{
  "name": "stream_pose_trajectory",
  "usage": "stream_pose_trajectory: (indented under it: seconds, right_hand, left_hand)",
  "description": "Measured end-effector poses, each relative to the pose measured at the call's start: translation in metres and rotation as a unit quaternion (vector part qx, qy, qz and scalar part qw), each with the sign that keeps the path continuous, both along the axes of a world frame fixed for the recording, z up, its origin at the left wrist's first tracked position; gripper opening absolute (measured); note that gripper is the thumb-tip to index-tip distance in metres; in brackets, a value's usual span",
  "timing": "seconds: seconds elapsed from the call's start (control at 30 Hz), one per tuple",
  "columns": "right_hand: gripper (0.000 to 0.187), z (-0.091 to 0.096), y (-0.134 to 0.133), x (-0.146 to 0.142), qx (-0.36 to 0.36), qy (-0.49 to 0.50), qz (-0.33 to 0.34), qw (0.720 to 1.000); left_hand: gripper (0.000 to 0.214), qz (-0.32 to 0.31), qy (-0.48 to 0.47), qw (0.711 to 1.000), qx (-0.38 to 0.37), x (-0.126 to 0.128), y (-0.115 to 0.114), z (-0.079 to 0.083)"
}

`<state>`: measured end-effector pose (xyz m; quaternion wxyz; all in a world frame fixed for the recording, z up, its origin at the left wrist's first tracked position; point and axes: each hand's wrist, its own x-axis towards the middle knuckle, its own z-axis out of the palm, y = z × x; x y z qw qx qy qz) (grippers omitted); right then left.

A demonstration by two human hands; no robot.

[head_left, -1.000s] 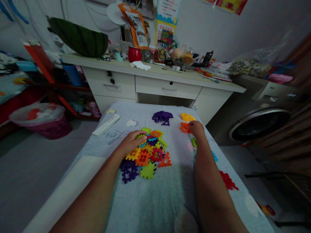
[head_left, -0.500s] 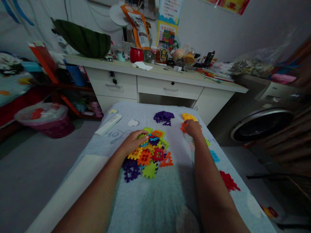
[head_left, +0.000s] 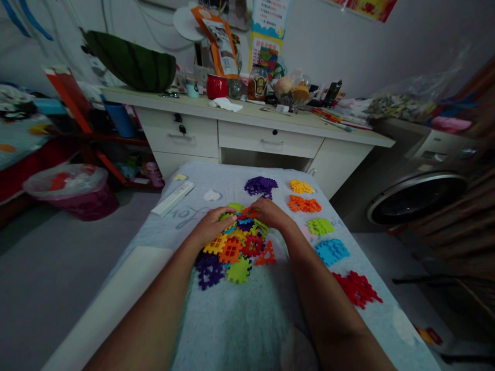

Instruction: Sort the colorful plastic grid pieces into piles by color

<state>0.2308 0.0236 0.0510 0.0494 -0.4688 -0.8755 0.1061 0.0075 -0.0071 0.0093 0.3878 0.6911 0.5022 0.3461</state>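
A mixed pile of coloured plastic puzzle tiles point(head_left: 235, 247) lies in the middle of a pale blue cloth point(head_left: 240, 319). My left hand point(head_left: 211, 225) rests on the pile's left side, fingers curled over tiles. My right hand point(head_left: 273, 214) lies on the pile's far right edge, fingers bent down onto the tiles; what they hold is hidden. Sorted heaps sit around the pile: purple point(head_left: 260, 186), yellow point(head_left: 300, 186), orange point(head_left: 303, 204), green point(head_left: 320, 226), blue point(head_left: 331, 251) and red point(head_left: 357, 288).
A white flat box point(head_left: 172, 198) lies at the cloth's far left. Beyond stands a white desk point(head_left: 247, 135) crowded with a watermelon half point(head_left: 131, 59), a red mug point(head_left: 215, 86) and clutter. A washing machine point(head_left: 421, 190) is at right, a pink bin point(head_left: 71, 190) at left.
My right hand has come back from the orange heap at the far right to the mixed pile. The left hand has stayed on the pile.
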Motion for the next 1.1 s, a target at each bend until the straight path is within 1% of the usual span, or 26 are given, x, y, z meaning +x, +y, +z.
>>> stream_pose_trajectory:
  seconds: [0.07, 0.17, 0.23, 0.33, 0.37, 0.43, 0.53, 0.6, 0.67, 0.77, 0.9, 1.1]
  right_hand:
    - [0.026, 0.001, 0.000, 0.000, 0.004, 0.019, -0.008, 1.000]
    - [0.024, 0.010, 0.000, 0.006, 0.014, 0.058, -0.034, 0.998]
    - [0.023, 0.019, 0.000, 0.014, 0.025, 0.082, -0.066, 0.994]
    - [0.021, 0.029, 0.001, 0.035, 0.045, 0.106, -0.123, 0.986]
    - [0.022, 0.032, 0.001, 0.044, 0.054, 0.110, -0.150, 0.981]
    - [0.023, 0.035, 0.002, 0.063, 0.071, 0.108, -0.226, 0.966]
    - [0.030, 0.034, 0.002, 0.091, 0.079, 0.090, -0.348, 0.930]
    - [0.030, 0.031, 0.002, 0.107, 0.067, 0.075, -0.391, 0.915]
    - [0.027, 0.027, 0.002, 0.119, 0.053, 0.065, -0.411, 0.908]
    - [0.023, 0.021, 0.002, 0.128, 0.034, 0.053, -0.419, 0.906]
    - [0.022, 0.016, 0.003, 0.131, 0.030, 0.038, -0.424, 0.904]
    - [0.030, 0.009, 0.005, 0.131, 0.051, 0.016, -0.457, 0.888]
  left_hand:
    - [0.047, 0.000, -0.002, 1.000, -0.007, 0.000, 0.000, 0.001]
    - [0.048, -0.005, -0.005, 1.000, -0.013, 0.000, -0.001, 0.003]
    - [0.048, -0.005, -0.005, 1.000, -0.013, 0.000, -0.002, 0.004]
    - [0.048, -0.004, 0.006, 1.000, -0.012, 0.000, -0.002, 0.006]
    - [0.047, -0.003, 0.008, 1.000, -0.011, 0.000, -0.002, 0.006]
    - [0.047, -0.003, 0.011, 1.000, -0.012, 0.000, -0.002, 0.006]
    - [0.049, 0.000, 0.011, 1.000, -0.013, 0.000, -0.002, 0.004]
    - [0.051, -0.002, 0.013, 1.000, -0.012, 0.000, -0.002, 0.004]
    - [0.051, -0.005, 0.011, 1.000, -0.011, 0.000, -0.002, 0.003]
    - [0.049, -0.008, 0.010, 1.000, -0.015, 0.000, -0.001, 0.004]
    - [0.049, -0.005, 0.012, 1.000, -0.020, 0.000, -0.002, 0.004]
    - [0.051, -0.003, 0.017, 1.000, -0.016, 0.000, -0.002, 0.006]
